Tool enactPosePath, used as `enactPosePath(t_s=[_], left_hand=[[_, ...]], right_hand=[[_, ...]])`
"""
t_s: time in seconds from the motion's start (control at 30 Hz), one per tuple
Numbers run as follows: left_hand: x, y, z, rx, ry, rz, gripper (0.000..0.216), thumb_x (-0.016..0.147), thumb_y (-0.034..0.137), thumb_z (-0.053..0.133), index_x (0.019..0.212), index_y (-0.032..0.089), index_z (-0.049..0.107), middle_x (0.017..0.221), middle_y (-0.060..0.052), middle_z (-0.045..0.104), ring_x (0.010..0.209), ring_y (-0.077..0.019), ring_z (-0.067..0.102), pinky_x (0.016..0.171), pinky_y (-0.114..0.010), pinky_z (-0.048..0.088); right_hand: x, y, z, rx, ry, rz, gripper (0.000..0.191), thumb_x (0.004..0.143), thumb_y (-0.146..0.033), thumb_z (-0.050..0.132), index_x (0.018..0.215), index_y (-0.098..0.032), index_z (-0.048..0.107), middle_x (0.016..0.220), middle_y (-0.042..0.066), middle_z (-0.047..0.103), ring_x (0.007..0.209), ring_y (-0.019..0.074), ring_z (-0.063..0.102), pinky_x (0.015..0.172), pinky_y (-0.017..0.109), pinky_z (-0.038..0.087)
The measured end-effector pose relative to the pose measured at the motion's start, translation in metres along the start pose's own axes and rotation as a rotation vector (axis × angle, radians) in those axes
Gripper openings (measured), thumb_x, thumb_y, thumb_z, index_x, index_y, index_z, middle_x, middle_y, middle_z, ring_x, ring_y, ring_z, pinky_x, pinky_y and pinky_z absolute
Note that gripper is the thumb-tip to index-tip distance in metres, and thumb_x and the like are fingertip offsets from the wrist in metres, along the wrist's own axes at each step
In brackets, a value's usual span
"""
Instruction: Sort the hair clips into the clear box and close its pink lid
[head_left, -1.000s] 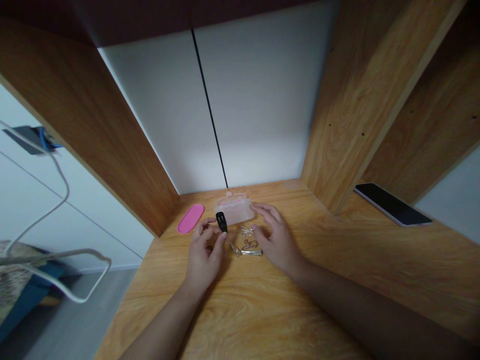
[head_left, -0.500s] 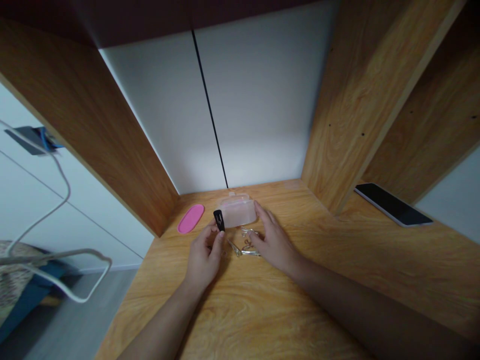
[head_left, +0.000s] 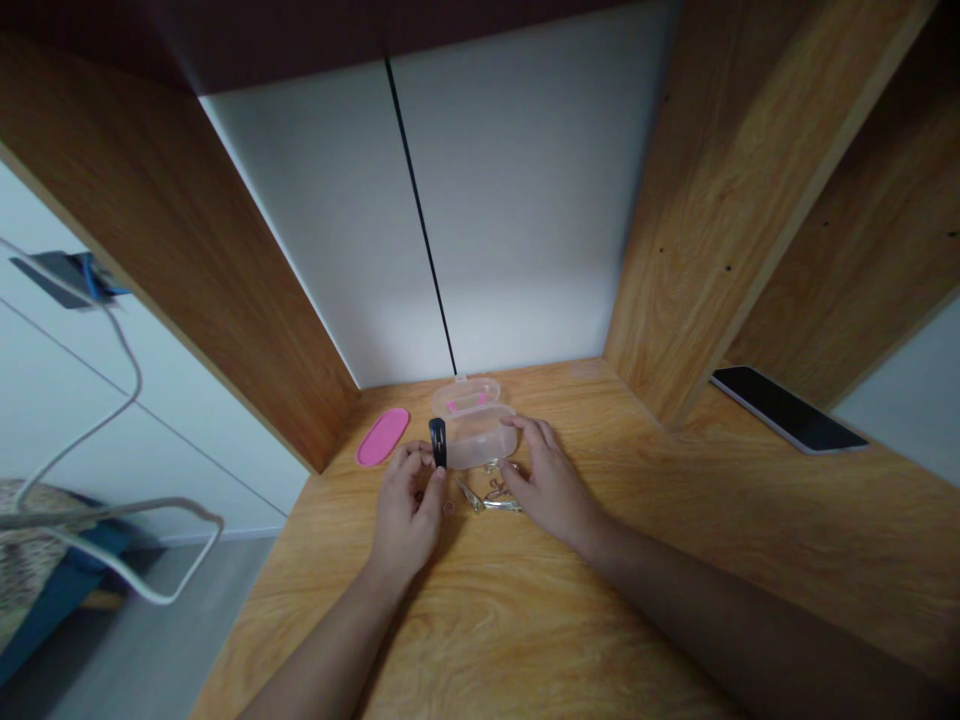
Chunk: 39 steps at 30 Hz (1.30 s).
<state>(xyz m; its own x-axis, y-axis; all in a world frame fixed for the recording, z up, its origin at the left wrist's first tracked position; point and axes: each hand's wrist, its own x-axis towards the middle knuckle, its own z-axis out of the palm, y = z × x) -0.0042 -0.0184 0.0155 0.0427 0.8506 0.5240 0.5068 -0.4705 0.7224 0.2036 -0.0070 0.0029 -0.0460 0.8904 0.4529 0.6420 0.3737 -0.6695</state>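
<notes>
My left hand [head_left: 411,505] pinches a black snap hair clip [head_left: 438,442] upright between thumb and fingers. The clip stands just in front of the left end of a clear plastic box [head_left: 480,440], whose hinged lid [head_left: 465,397] lies back with pink spots at the hinge. My right hand [head_left: 550,482] holds the box at its right end, index finger on the rim and thumb by the front corner. Several metal hair clips [head_left: 501,506] lie on the desktop between my hands, partly hidden by my right thumb. A small pinkish ring [head_left: 448,508] is beside my left thumb.
A pink oval tray [head_left: 382,437] lies left of the box. Wooden side panels [head_left: 705,220] and a white back wall [head_left: 517,220] enclose the desktop [head_left: 480,620]. A dark-screened phone or tablet [head_left: 787,410] rests at the right. A white cable [head_left: 135,370] hangs at the left.
The box has shifted slightly towards me under my right hand, and more of its opening and lid shows. My left hand keeps the hair clip at nearly the same spot.
</notes>
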Motion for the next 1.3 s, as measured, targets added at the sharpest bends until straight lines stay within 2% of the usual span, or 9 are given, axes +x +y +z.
enactPosePath(t_s=[0.1, 0.3, 0.53, 0.63, 0.8, 1.0, 1.17, 1.3], left_hand=[[0.001, -0.005, 0.000, 0.022, 0.012, -0.014, 0.012, 0.091, 0.026, 0.053, 0.081, 0.019, 0.056, 0.097, -0.005, 0.057, 0.097, -0.0215, 0.056, 0.089, -0.034, 0.043], [0.000, -0.015, 0.001, -0.009, -0.010, -0.076, 0.021, 0.093, 0.029, 0.052, 0.075, 0.019, 0.058, 0.096, -0.005, 0.056, 0.096, -0.0217, 0.054, 0.088, -0.035, 0.043], [0.002, -0.008, 0.003, -0.059, 0.010, -0.075, 0.033, 0.098, 0.036, 0.048, 0.072, 0.019, 0.061, 0.095, -0.006, 0.056, 0.095, -0.0214, 0.054, 0.088, -0.035, 0.041], [0.003, -0.007, 0.003, -0.075, 0.022, -0.053, 0.032, 0.099, 0.036, 0.046, 0.080, 0.019, 0.065, 0.095, -0.006, 0.057, 0.096, -0.0217, 0.056, 0.090, -0.035, 0.042], [0.001, -0.009, 0.001, -0.056, 0.039, 0.022, 0.028, 0.101, 0.032, 0.044, 0.103, 0.022, 0.069, 0.111, -0.007, 0.059, 0.114, -0.0233, 0.054, 0.103, -0.040, 0.040], [0.001, -0.013, 0.003, 0.034, 0.045, 0.046, 0.021, 0.095, 0.024, 0.053, 0.112, 0.022, 0.065, 0.118, -0.008, 0.062, 0.118, -0.0242, 0.055, 0.106, -0.046, 0.040], [0.001, -0.017, 0.004, 0.056, 0.036, 0.044, 0.024, 0.092, 0.022, 0.055, 0.115, 0.022, 0.062, 0.125, -0.009, 0.061, 0.124, -0.0250, 0.054, 0.110, -0.049, 0.039], [0.000, -0.016, 0.003, 0.058, -0.006, 0.011, 0.034, 0.092, 0.022, 0.055, 0.126, 0.021, 0.060, 0.139, -0.012, 0.055, 0.135, -0.0272, 0.048, 0.112, -0.052, 0.038]], right_hand=[[0.000, 0.000, 0.000, 0.005, -0.007, -0.003, 0.047, 0.085, -0.017, 0.057, 0.131, -0.022, 0.048, 0.130, 0.011, 0.055, 0.126, 0.0259, 0.052, 0.110, 0.046, 0.044], [0.000, -0.002, 0.000, 0.006, -0.016, 0.005, 0.046, 0.084, -0.016, 0.057, 0.129, -0.020, 0.049, 0.129, 0.011, 0.056, 0.125, 0.0257, 0.052, 0.110, 0.046, 0.043], [0.000, 0.001, 0.001, -0.008, -0.015, -0.004, 0.048, 0.083, -0.016, 0.057, 0.130, -0.021, 0.049, 0.129, 0.010, 0.056, 0.126, 0.0257, 0.051, 0.110, 0.045, 0.043], [0.000, 0.002, 0.002, -0.016, -0.007, -0.009, 0.047, 0.083, -0.017, 0.058, 0.129, -0.022, 0.050, 0.129, 0.010, 0.057, 0.126, 0.0259, 0.052, 0.110, 0.045, 0.043], [-0.001, 0.001, 0.002, -0.014, -0.009, -0.013, 0.048, 0.083, -0.016, 0.058, 0.130, -0.021, 0.049, 0.130, 0.010, 0.056, 0.127, 0.0253, 0.052, 0.110, 0.045, 0.043], [-0.001, 0.002, 0.001, -0.022, -0.014, -0.020, 0.048, 0.083, -0.017, 0.058, 0.131, -0.021, 0.049, 0.130, 0.010, 0.056, 0.126, 0.0256, 0.051, 0.110, 0.045, 0.043], [-0.001, 0.002, 0.000, -0.021, -0.011, -0.038, 0.047, 0.084, -0.016, 0.058, 0.130, -0.023, 0.050, 0.129, 0.009, 0.056, 0.125, 0.0253, 0.051, 0.109, 0.045, 0.043], [0.000, 0.000, 0.000, -0.012, -0.024, -0.032, 0.047, 0.084, -0.015, 0.058, 0.130, -0.024, 0.051, 0.128, 0.009, 0.056, 0.125, 0.0256, 0.051, 0.109, 0.045, 0.043]])
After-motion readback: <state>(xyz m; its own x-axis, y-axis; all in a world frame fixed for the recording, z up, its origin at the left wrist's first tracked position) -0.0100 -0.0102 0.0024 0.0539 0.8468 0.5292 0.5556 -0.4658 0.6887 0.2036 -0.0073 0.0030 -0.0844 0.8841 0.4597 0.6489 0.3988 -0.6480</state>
